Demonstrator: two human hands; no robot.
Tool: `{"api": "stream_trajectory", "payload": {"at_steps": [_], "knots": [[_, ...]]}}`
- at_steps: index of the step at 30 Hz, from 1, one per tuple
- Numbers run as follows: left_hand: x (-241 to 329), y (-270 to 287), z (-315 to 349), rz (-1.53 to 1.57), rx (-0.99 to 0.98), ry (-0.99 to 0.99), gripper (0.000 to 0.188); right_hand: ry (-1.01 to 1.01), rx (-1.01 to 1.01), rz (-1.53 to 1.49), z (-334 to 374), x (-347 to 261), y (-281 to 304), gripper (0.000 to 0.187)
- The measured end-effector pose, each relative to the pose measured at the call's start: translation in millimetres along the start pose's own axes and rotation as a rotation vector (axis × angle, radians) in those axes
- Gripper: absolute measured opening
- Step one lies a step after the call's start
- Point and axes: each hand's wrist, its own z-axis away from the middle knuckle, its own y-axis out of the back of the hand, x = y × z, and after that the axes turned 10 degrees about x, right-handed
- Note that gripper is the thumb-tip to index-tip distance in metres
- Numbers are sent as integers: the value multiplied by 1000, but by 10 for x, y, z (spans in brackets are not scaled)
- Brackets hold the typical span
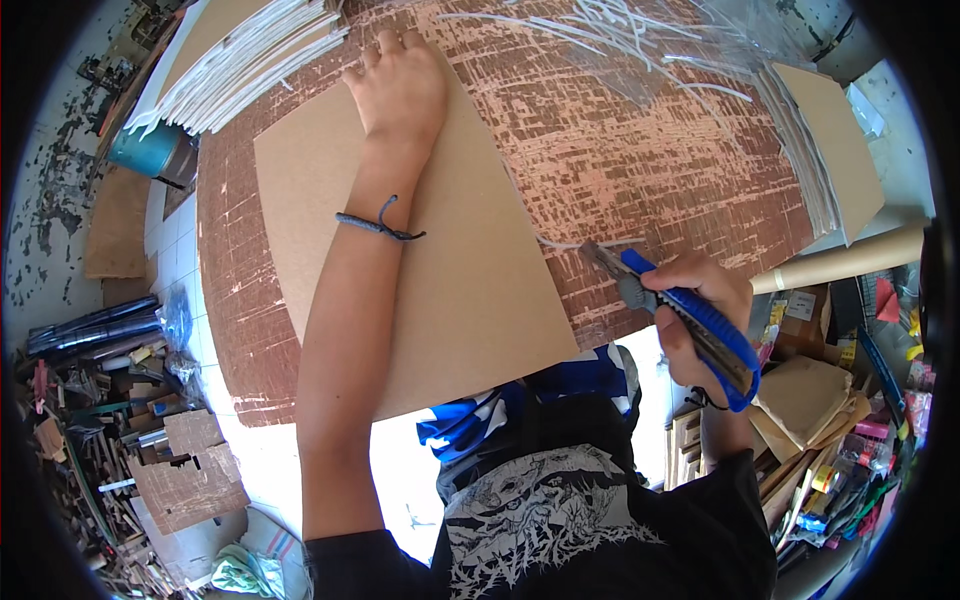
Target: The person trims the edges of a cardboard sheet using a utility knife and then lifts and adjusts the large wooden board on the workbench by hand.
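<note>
A large brown cardboard sheet (480,250) lies flat on the scored tabletop (640,150), its near corner reaching the front edge. Toward the sheet's far end, my left hand (400,88) presses down with its fingers spread, and the forearm crosses the board. My right hand (700,300) grips a blue utility knife (715,340) just right of the sheet's right edge. The knife's grey head points up and left over the tabletop, apart from the cardboard. A thin white strip (580,243) lies beside the sheet near the knife's tip.
A stack of cut boards (250,65) sits at the far left. Loose white strips (610,25) and clear plastic lie at the far edge. More boards (820,150) stand at the right, near a cardboard tube (850,258). Scraps (190,450) clutter the floor at left.
</note>
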Motion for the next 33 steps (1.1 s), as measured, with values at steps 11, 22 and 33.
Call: {"api": "stream_trajectory", "payload": {"at_steps": [11, 22, 33], "knots": [[24, 32, -16, 20, -43, 12, 34, 44, -51, -136, -106, -12, -215, 32], [-22, -85, -10, -10, 21, 3, 32, 76, -48, -135, -102, 44, -274, 31], [-17, -59, -26, -12, -1, -5, 31, 122, 36, -103, -166, 46, -211, 26]]}}
